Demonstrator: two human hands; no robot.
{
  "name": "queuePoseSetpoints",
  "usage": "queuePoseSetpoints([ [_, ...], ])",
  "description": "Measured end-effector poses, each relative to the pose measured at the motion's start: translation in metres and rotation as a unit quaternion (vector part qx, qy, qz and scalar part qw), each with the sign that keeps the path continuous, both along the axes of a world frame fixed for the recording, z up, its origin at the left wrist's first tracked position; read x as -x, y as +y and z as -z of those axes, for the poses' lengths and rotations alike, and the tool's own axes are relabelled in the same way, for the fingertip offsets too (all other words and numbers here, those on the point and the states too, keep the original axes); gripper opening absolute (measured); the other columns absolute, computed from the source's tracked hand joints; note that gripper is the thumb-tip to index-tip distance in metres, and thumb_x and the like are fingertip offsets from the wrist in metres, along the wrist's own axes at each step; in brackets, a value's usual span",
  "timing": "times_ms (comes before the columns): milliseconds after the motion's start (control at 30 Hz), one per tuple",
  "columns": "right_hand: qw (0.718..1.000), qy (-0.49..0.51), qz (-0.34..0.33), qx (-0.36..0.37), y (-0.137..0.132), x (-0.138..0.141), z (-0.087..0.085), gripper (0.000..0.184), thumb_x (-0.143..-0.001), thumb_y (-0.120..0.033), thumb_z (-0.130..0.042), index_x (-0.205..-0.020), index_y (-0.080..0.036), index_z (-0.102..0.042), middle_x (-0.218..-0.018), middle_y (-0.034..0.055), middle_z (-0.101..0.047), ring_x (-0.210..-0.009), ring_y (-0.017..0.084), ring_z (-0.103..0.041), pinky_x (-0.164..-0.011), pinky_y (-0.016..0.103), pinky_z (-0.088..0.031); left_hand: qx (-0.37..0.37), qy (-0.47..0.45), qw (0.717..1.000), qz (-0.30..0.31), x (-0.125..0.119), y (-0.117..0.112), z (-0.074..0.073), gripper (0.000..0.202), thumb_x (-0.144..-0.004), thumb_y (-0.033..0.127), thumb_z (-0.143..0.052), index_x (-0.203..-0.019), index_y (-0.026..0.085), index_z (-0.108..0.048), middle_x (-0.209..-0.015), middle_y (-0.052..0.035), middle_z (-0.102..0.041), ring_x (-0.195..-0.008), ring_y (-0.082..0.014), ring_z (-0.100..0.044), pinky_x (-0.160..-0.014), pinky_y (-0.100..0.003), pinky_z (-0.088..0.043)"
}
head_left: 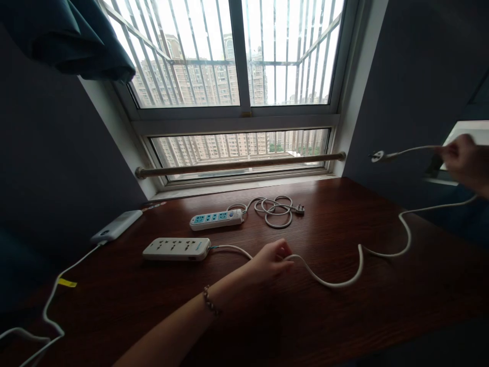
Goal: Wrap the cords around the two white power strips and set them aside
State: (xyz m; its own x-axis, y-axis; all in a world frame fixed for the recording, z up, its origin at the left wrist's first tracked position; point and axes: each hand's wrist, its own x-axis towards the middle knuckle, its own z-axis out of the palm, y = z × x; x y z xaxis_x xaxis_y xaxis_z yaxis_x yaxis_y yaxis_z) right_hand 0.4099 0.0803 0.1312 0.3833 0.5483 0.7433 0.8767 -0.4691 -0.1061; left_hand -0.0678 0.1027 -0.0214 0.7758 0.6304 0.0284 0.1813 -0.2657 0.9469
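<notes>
A white power strip [176, 248] lies on the brown table, its white power cord [336, 284] running right in loose bends. Near the strip, my left hand [272, 259] is closed on this cord, thumb and fingers pinching it just above the tabletop. Raised at the far right, my right hand [464, 155] grips the cord close to its end. The plug [378, 156] sticks out leftward from that hand, in the air beside the wall. Between the two hands the cord sags onto the table, and part of it drops from sight behind the right arm.
Behind lies a second power strip [217, 219] with blue sockets, its grey cord [273, 209] coiled beside it. A white power bank-like device [116, 226] with a white cable [57, 285] sits at left. A rail [240, 165] crosses the window.
</notes>
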Motion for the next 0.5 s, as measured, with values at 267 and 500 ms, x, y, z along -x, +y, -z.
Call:
queuePoseSetpoints([
  [267,0.982,-0.074,0.013,0.172,0.071,0.043,0.095,0.036,-0.09,-0.043,-0.027,-0.1,-0.012,-0.044,-0.064,0.0127,-0.055,-0.063,0.025,-0.056,-0.054,0.032,-0.021,-0.319,0.188,0.928,0.04,0.002,-0.017,-0.015,0.015,-0.079,0.03,-0.052,-0.086,0.02,-0.042,-0.075,-0.0003,-0.057,-0.066,-0.0155,-0.054,-0.054,-0.023,-0.036],
  [500,0.97,-0.055,-0.008,0.236,0.087,0.042,0.137,0.034,-0.089,-0.041,-0.03,-0.098,-0.013,-0.045,-0.066,0.0137,-0.056,-0.066,0.027,-0.058,-0.06,0.034,-0.033,-0.398,0.222,0.888,0.062,0.006,-0.022,-0.03,0.028,-0.079,0.035,-0.055,-0.099,0.019,-0.045,-0.092,-0.0062,-0.059,-0.084,-0.0221,-0.057,-0.069,-0.028,-0.044],
])
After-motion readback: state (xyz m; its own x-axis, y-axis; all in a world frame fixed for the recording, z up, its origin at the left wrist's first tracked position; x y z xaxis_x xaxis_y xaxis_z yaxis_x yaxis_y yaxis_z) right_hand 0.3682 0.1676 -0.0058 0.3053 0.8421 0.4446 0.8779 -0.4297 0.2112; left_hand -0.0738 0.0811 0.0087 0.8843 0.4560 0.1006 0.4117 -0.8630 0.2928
